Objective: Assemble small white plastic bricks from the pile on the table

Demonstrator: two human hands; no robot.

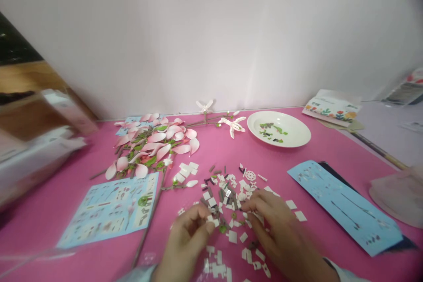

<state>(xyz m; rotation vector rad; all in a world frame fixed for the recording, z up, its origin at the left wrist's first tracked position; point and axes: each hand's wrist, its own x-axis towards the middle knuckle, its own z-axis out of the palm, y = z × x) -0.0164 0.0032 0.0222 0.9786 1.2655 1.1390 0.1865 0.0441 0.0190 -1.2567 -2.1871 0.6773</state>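
Observation:
My left hand (187, 240) is closed, with thumb and forefinger pinching a small white building-brick piece (213, 220). To its right, my right hand (279, 224) reaches over the loose pile, its fingers bent and a little apart near the pieces; nothing firmly held shows in it. White, brown, green and black bricks make up the pile (228, 193) between and beyond both hands. More white pieces (218, 269) lie close to the table's near side. A long brown brick-built branch (150, 218) with white buds stands out to the left of my left hand.
Pink brick-built blossoms (155, 141) lie at the back left, above a blue instruction sheet (112, 209). A white plate (297, 130) holds green and dark pieces. Another blue leaflet (343, 207) rests on a dark flat object at right. A tissue packet (333, 105) sits near the wall.

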